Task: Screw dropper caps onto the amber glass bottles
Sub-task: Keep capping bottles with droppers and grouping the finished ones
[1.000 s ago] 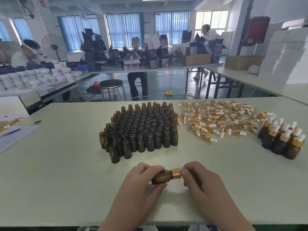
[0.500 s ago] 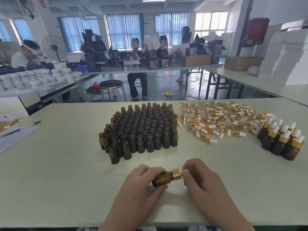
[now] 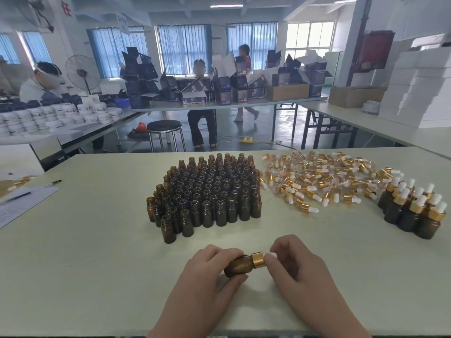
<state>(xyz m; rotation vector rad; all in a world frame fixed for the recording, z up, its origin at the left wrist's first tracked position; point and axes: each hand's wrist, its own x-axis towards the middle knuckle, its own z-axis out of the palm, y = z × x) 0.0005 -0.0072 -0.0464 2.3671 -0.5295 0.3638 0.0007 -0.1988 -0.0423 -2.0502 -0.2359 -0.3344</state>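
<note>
My left hand point(image 3: 207, 272) grips an amber glass bottle point(image 3: 240, 265) lying on its side just above the table near the front edge. A gold dropper cap point(image 3: 258, 260) sits on the bottle's neck, and my right hand point(image 3: 292, 264) pinches the cap's white bulb end, which its fingers mostly hide. Behind them stands a dense block of open amber bottles point(image 3: 207, 191). To its right lies a heap of loose gold-and-white dropper caps point(image 3: 322, 179). Several capped bottles point(image 3: 415, 208) stand at the far right.
The pale table point(image 3: 97, 252) holds papers and pens point(image 3: 22, 198) at its left edge. Beyond it are a stool point(image 3: 164, 126), other tables with white jars and dark boxes, and people working or walking.
My hands and the bottle stay in nearly the same place, with small shifts of the right fingers on the cap. A person in the background has walked leftwards.
</note>
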